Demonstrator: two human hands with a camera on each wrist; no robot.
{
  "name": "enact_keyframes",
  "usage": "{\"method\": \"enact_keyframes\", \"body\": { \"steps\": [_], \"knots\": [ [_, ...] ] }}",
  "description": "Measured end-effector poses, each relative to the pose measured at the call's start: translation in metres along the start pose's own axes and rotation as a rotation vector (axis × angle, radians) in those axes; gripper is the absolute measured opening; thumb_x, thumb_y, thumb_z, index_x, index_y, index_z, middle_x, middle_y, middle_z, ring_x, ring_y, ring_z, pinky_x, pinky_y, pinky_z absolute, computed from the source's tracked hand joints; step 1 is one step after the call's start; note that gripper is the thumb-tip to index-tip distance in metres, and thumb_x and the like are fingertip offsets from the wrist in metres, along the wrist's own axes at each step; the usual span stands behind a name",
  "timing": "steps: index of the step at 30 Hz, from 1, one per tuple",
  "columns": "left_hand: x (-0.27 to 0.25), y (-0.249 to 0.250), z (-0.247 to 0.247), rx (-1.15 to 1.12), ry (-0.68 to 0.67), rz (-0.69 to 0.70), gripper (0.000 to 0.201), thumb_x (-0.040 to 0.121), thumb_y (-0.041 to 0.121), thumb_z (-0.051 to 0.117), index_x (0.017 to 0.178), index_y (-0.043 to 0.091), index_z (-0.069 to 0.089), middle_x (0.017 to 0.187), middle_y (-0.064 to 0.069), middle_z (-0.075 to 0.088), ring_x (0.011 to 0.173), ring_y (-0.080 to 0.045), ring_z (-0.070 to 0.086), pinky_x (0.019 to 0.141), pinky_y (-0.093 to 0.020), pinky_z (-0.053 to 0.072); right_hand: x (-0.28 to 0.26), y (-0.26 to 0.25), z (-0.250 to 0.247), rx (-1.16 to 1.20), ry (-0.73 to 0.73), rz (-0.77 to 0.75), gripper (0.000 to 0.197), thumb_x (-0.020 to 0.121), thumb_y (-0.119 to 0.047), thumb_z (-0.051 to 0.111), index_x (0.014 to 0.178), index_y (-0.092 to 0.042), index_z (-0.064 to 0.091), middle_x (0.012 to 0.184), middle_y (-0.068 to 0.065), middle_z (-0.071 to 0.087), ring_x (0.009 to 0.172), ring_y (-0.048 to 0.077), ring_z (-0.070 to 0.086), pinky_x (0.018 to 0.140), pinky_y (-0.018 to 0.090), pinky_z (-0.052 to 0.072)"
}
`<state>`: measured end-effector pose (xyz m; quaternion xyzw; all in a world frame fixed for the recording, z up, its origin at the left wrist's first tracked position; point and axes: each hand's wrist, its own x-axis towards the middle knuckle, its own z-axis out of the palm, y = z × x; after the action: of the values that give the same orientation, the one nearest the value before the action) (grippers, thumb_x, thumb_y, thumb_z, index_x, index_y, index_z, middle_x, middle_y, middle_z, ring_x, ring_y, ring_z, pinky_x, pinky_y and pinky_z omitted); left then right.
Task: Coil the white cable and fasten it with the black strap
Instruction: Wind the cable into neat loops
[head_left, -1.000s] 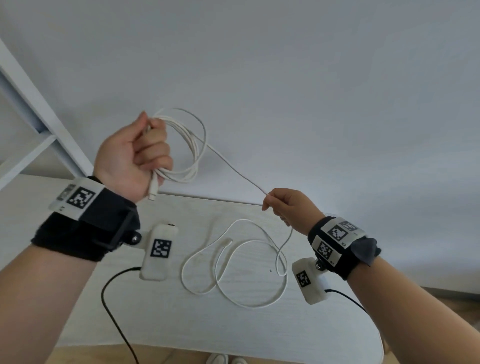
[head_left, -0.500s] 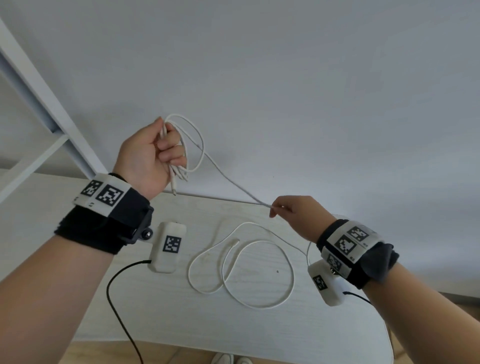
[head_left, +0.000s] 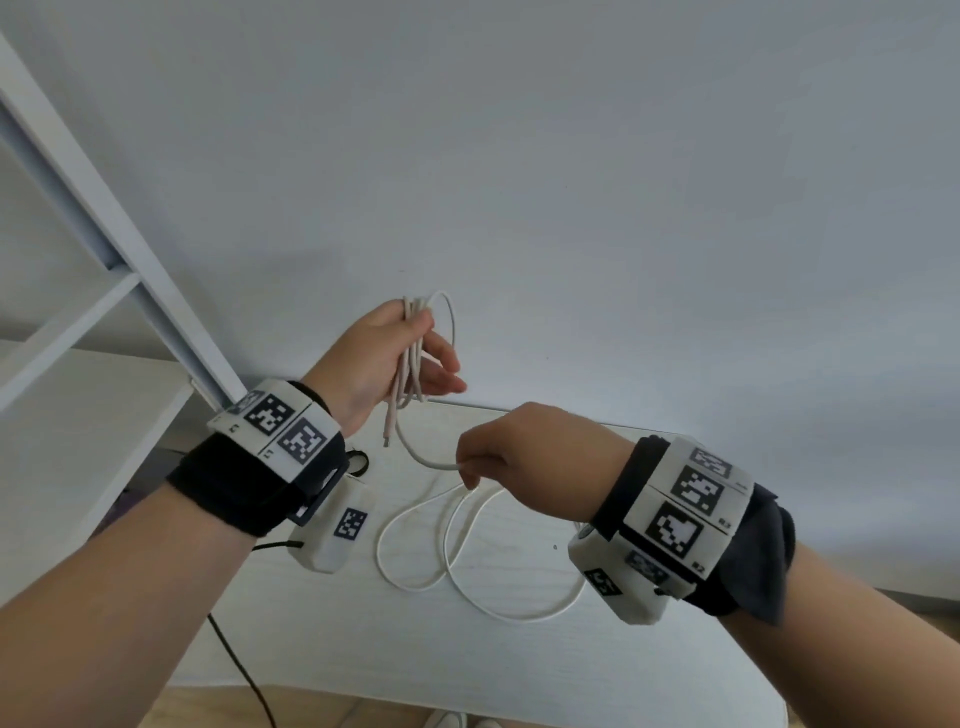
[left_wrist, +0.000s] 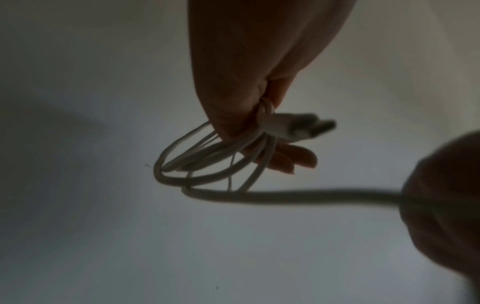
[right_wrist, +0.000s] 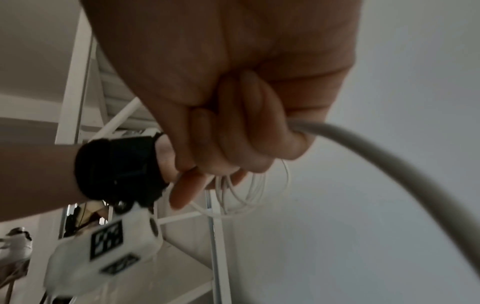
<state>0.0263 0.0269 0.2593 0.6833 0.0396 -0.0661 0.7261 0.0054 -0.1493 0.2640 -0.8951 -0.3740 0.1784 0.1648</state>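
My left hand (head_left: 431, 358) is raised above the table and holds several loops of the white cable (head_left: 413, 364), pinched under the thumb against straightened fingers. The plug end (head_left: 387, 439) hangs below the hand. In the left wrist view the coil (left_wrist: 207, 166) and its connector (left_wrist: 293, 127) show below the fingers. My right hand (head_left: 467, 467) pinches the loose strand just right of and below the coil; that strand (right_wrist: 389, 164) leaves the fist. The rest of the cable (head_left: 467, 577) lies in loops on the table. A small black loop (head_left: 358, 460), maybe the strap, peeks out behind my left wrist.
The white table (head_left: 519, 670) ends at a plain wall behind. A white shelf frame (head_left: 104, 218) slants up at the left. A black wire (head_left: 244, 670) trails from the left wrist camera over the table's front edge.
My right hand has moved left and close under the left hand, so the taut strand now sags. The left hand has turned and straightened its fingers, and the coil hangs narrower.
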Motion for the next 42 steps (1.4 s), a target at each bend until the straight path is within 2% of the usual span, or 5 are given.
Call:
{"method": "enact_keyframes", "body": {
  "steps": [12,18,26,29,42],
  "knots": [
    [-0.019,-0.011,0.007,0.202,-0.258,-0.123,0.022,0.099,0.023,0.039,0.091,0.005,0.05,0.06,-0.012,0.063,0.045,-0.03,0.059,0.069,-0.05,0.05,0.003,0.016,-0.037,0.126,0.354,-0.01,0.021,0.094,-0.023,0.046,0.082,-0.017,0.063,0.055,-0.007,0.05,0.051,0.004,0.044,0.054,0.015,0.033],
    [-0.026,-0.012,0.014,0.131,-0.36,-0.152,0.023,0.096,0.019,0.035,0.08,0.011,0.049,0.044,0.002,0.029,0.033,-0.011,0.021,0.04,-0.024,0.035,0.008,0.027,-0.037,0.195,0.444,0.009,0.018,0.091,-0.025,0.052,0.081,-0.019,0.065,0.066,0.002,0.063,0.054,0.01,0.044,0.057,0.018,0.036],
    [-0.028,-0.009,0.01,-0.109,-0.41,-0.185,0.042,0.087,0.049,0.035,0.075,0.013,0.052,0.038,0.008,0.023,0.03,-0.006,0.013,0.036,-0.017,0.012,0.016,0.049,-0.026,0.345,0.496,0.127,0.029,0.08,-0.042,0.063,0.072,-0.015,0.058,0.052,-0.006,0.04,0.049,0.006,0.036,0.051,0.015,0.036],
    [-0.028,-0.004,0.006,-0.2,-0.39,-0.176,0.036,0.089,0.044,0.039,0.071,0.016,0.052,0.037,0.01,0.024,0.03,-0.004,0.012,0.035,-0.013,0.015,0.017,0.056,-0.016,0.441,0.431,0.141,0.031,0.087,-0.041,0.054,0.066,-0.018,0.057,0.055,-0.005,0.04,0.055,0.012,0.042,0.058,0.031,0.048],
    [0.003,0.022,-0.055,-0.983,-0.678,-0.161,0.042,0.101,0.039,0.023,0.095,0.004,0.046,0.055,-0.004,0.036,0.045,-0.018,0.033,0.049,-0.029,0.025,0.002,0.101,0.022,0.604,0.324,0.248,0.034,0.096,-0.022,0.041,0.066,-0.018,0.057,0.054,-0.007,0.038,0.046,0.001,0.038,0.062,0.025,0.048]
  ]
}}
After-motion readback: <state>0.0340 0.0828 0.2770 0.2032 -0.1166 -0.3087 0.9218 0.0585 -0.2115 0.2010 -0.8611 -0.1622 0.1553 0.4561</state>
